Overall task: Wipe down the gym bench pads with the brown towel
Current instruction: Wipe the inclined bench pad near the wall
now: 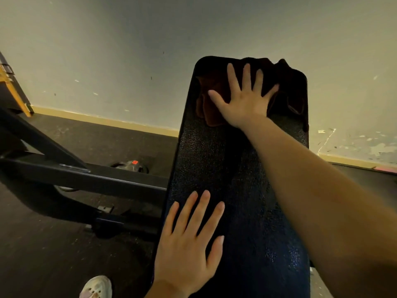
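Flat, both hands: right [245, 100] on towel [212, 112], left [189, 246] on pad [240, 168].

The bench pad [225, 168] is black vinyl or leather-like covering with a pebbled grain, and it catches a faint sheen toward its near end. At its far end lies the brown towel [211, 106], soft napped cloth, matt and rumpled into folds. The frame [86, 175] beside the pad's left edge is black painted metal, smooth with a dull satin finish, and a small bare metal plate [74, 167] on it glints. The floor [43, 244] looks like dark rubber matting, matt and finely speckled. The wall [107, 50] is pale painted plaster, flat and scuffed, with paint chipped away low on the right, above a smooth yellowish skirting [103, 120].
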Available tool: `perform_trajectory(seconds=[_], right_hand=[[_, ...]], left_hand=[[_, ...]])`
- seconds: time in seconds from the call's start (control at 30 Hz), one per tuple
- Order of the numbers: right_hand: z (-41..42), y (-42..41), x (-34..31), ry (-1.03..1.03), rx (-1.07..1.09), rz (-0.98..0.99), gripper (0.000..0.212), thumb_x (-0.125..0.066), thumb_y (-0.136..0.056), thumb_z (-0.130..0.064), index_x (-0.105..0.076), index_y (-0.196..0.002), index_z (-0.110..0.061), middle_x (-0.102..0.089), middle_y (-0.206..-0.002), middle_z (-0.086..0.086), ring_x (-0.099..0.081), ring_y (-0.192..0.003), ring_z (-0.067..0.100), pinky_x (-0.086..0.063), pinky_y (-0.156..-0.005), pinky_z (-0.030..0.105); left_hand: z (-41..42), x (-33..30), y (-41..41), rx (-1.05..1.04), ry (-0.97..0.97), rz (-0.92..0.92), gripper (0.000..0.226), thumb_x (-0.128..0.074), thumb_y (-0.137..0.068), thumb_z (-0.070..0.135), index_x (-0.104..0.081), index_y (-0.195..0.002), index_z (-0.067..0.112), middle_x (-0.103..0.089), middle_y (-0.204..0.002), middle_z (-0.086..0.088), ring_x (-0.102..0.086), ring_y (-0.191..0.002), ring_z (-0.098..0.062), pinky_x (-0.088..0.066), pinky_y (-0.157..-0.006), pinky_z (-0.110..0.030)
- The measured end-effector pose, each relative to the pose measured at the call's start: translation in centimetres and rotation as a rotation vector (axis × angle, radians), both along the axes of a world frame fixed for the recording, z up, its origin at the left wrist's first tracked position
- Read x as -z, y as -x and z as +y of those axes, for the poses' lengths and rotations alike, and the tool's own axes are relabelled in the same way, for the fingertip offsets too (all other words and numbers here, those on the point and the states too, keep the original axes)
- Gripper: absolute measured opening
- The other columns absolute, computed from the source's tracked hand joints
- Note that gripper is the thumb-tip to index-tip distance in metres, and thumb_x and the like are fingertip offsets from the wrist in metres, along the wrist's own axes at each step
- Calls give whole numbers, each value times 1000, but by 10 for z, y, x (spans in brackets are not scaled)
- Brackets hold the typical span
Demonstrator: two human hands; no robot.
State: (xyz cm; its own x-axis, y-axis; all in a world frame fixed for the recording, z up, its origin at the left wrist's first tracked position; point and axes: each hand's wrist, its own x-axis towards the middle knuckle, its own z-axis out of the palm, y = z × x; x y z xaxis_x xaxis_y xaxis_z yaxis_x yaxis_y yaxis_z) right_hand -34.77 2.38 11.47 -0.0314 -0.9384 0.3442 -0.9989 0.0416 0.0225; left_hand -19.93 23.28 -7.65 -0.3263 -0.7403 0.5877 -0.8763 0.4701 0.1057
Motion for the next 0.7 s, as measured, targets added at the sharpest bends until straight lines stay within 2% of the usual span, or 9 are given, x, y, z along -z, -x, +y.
perform_trajectory(seconds=[0.1, 0.17, 0.3, 0.37, 0.47, 0.7], right_hand=[[34, -16, 26, 36, 23, 6, 76, -10, -94, -72, 7, -157, -33, 11, -165, 14, 11, -150, 39, 5, -112, 72], [67, -26, 42, -13, -3, 16, 76, -10, -94, -72, 8, -157, -34, 14, -164, 14, 14, -149, 40, 3, -112, 72], [116, -33, 58, -118, -85, 191, 83, -11, -85, -83, 15, -153, -43, 18, -164, 9, 11, -148, 43, 0, -109, 74], [107, -23, 50, -110, -129, 244, 88, -10, -79, -89, 14, -152, -47, 17, -164, 7, 9, -149, 43, 2, -111, 74], [69, -14, 37, -91, -198, 193, 91, -12, -73, -93, 12, -151, -52, 20, -164, 1, 16, -149, 38, 8, -111, 72], [-15, -16, -14, -52, -143, 62, 90, -16, -77, -92, 4, -153, -48, 14, -165, 1, 18, -149, 37, 12, -107, 75]], left_hand=[[1, -2, -1, -10, -20, -21, 61, -46, -93, 47, -41, -150, 28, -36, -159, -5, -33, -146, -26, -26, -115, -49], [2, -6, -1, -16, -54, -32, 60, -43, -94, 47, -37, -151, 29, -35, -159, -5, -32, -146, -25, -24, -116, -48], [4, -10, -2, -17, -102, -29, 58, -40, -95, 47, -34, -151, 31, -36, -158, -3, -29, -146, -22, -21, -117, -45], [4, -10, -1, -20, -102, -37, 59, -40, -95, 47, -35, -151, 31, -35, -158, -3, -29, -147, -23, -22, -117, -46], [5, -7, 0, -14, -69, -25, 59, -42, -95, 46, -39, -151, 29, -35, -159, -4, -30, -147, -25, -23, -117, -47], [1, -3, -1, -3, -27, -5, 57, -45, -94, 45, -43, -150, 29, -35, -159, -3, -30, -148, -25, -22, -119, -47]])
